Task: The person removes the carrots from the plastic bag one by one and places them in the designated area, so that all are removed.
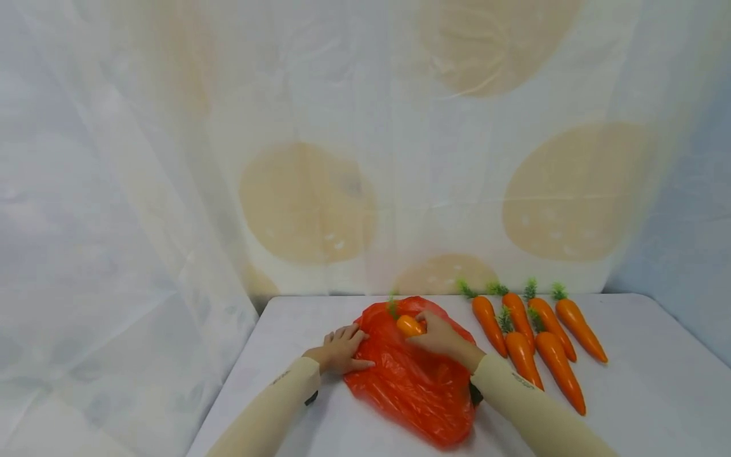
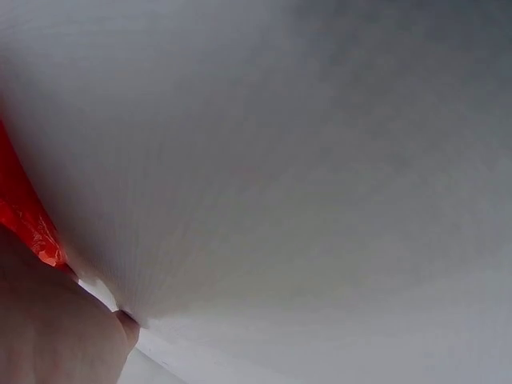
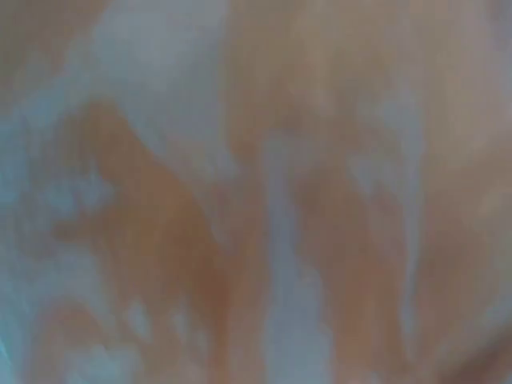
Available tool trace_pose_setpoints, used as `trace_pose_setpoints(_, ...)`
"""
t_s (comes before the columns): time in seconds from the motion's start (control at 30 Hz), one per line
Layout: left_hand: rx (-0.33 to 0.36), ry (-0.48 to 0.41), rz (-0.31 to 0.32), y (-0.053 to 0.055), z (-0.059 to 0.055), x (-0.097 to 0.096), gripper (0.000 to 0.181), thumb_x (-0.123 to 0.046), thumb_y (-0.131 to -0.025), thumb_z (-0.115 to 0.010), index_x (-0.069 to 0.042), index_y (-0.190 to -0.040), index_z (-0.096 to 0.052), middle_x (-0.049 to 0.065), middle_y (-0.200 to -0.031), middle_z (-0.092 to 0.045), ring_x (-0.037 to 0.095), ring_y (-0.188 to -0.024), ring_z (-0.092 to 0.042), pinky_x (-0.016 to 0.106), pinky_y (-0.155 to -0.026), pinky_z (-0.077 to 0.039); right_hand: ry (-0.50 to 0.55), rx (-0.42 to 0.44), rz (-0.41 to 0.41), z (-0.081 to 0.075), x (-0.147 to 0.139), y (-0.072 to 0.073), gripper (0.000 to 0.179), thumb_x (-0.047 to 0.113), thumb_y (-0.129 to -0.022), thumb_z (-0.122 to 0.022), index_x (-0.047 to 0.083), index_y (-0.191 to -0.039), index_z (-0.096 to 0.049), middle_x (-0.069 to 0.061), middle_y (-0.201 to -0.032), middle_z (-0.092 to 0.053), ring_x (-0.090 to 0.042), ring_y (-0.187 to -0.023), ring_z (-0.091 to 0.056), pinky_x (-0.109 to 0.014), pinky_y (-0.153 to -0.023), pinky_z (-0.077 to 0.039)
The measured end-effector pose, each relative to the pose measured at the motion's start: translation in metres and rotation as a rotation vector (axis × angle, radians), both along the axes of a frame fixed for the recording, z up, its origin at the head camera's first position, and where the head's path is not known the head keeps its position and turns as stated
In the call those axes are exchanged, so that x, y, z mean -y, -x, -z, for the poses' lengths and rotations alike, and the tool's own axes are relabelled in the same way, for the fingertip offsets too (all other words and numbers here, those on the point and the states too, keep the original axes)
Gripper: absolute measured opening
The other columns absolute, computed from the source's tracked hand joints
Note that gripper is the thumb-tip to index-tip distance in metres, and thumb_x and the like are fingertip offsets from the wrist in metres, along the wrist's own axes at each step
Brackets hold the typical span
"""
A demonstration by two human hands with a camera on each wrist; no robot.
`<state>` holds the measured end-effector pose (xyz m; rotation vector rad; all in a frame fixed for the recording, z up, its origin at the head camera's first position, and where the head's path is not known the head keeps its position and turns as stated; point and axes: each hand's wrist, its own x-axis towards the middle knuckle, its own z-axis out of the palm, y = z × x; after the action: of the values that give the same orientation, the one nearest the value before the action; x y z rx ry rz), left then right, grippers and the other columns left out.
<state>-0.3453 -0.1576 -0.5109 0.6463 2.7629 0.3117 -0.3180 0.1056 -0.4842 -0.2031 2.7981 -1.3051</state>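
Observation:
A red plastic bag (image 1: 411,381) lies crumpled on the white table, its upper part toward the back. My right hand (image 1: 438,336) pinches an orange carrot (image 1: 408,326) over the bag's upper part. The carrot's green top points back and left; its lower part is hidden by the hand or the bag, I cannot tell which. Spread fingers of my left hand (image 1: 341,351) rest on the bag's left edge. In the left wrist view, part of that hand (image 2: 60,328) shows beside red plastic (image 2: 28,212). The right wrist view is too blurred to read.
Several orange carrots with green tops, among them a front one (image 1: 561,371) and a rightmost one (image 1: 581,330), lie right of the bag on the white table (image 1: 639,393). Behind the table hangs a pale curtain (image 1: 434,190) with large tan spots.

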Motion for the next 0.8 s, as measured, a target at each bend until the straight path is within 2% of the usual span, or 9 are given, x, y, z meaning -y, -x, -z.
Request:
trace_pose_setpoints(0.07,-0.003,0.004,0.000,-0.0002,-0.0005,-0.0002,0.068,-0.065,-0.085,-0.063,-0.025,-0.137,-0.044,0.005,-0.158,-0.029,0.033,-0.143,-0.027,0.063,-0.116,-0.023,-0.066,0.037,-0.037,0.0043,-0.0020,-0.0005,0.048,0.027,-0.082,-0.081,0.003,-0.116,-0.056,-0.005,-0.101,-0.060,-0.018,-0.084,-0.055,-0.033,-0.077,-0.052)
trace_pose_setpoints(0.2,-0.011,0.015,0.006,-0.0003,-0.0028,-0.0016,0.069,-0.065,-0.085,-0.062,-0.025,-0.139,-0.044,0.005,-0.158,-0.028,0.033,-0.143,-0.026,0.063,-0.116,-0.023,-0.106,0.094,-0.077,0.0067,-0.0042,-0.0034,0.048,0.030,-0.081,-0.081,0.005,-0.114,-0.058,-0.003,-0.096,-0.061,-0.017,-0.082,-0.054,-0.031,-0.075,-0.051)
trace_pose_setpoints(0.33,-0.010,0.023,0.001,0.0004,-0.0028,-0.0017,0.070,-0.065,-0.085,-0.062,-0.026,-0.140,-0.043,0.005,-0.158,-0.027,0.033,-0.144,-0.026,0.063,-0.117,-0.023,-0.115,0.126,-0.103,0.0048,-0.0033,-0.0047,0.050,0.030,-0.080,-0.082,0.009,-0.118,-0.057,-0.003,-0.103,-0.062,-0.018,-0.088,-0.055,-0.037,-0.082,-0.054)
trace_pose_setpoints(0.47,-0.003,0.025,-0.007,0.0021,-0.0001,-0.0011,0.070,-0.065,-0.085,-0.063,-0.026,-0.140,-0.043,0.005,-0.159,-0.027,0.033,-0.144,-0.026,0.063,-0.117,-0.022,-0.135,0.115,-0.151,0.0038,-0.0022,-0.0070,0.064,0.028,-0.079,-0.084,0.014,-0.133,-0.053,-0.004,-0.123,-0.060,-0.020,-0.100,-0.055,-0.048,-0.094,-0.052)
trace_pose_setpoints(0.57,-0.003,0.025,-0.004,0.0028,0.0018,-0.0006,0.070,-0.065,-0.085,-0.063,-0.027,-0.140,-0.042,0.005,-0.159,-0.027,0.033,-0.144,-0.026,0.063,-0.117,-0.023,-0.146,0.104,-0.197,0.0040,-0.0015,-0.0092,0.072,0.026,-0.081,-0.082,0.017,-0.143,-0.047,-0.003,-0.127,-0.059,-0.020,-0.103,-0.054,-0.050,-0.098,-0.050)
trace_pose_setpoints(0.7,-0.002,0.021,-0.002,0.0031,0.0037,0.0002,0.069,-0.064,-0.085,-0.063,-0.027,-0.139,-0.043,0.005,-0.158,-0.028,0.033,-0.144,-0.027,0.063,-0.116,-0.023,-0.089,0.058,-0.260,0.0022,0.0011,-0.0100,0.067,0.024,-0.087,-0.076,0.017,-0.145,-0.045,-0.001,-0.125,-0.058,-0.019,-0.103,-0.054,-0.048,-0.098,-0.050)
trace_pose_setpoints(0.8,0.004,0.013,-0.007,0.0021,0.0035,0.0005,0.067,-0.063,-0.086,-0.063,-0.026,-0.138,-0.043,0.005,-0.158,-0.028,0.034,-0.143,-0.027,0.063,-0.117,-0.023,-0.017,0.007,-0.275,-0.0002,0.0038,-0.0096,0.063,0.023,-0.091,-0.072,0.018,-0.146,-0.043,-0.002,-0.130,-0.056,-0.019,-0.105,-0.054,-0.046,-0.096,-0.052)
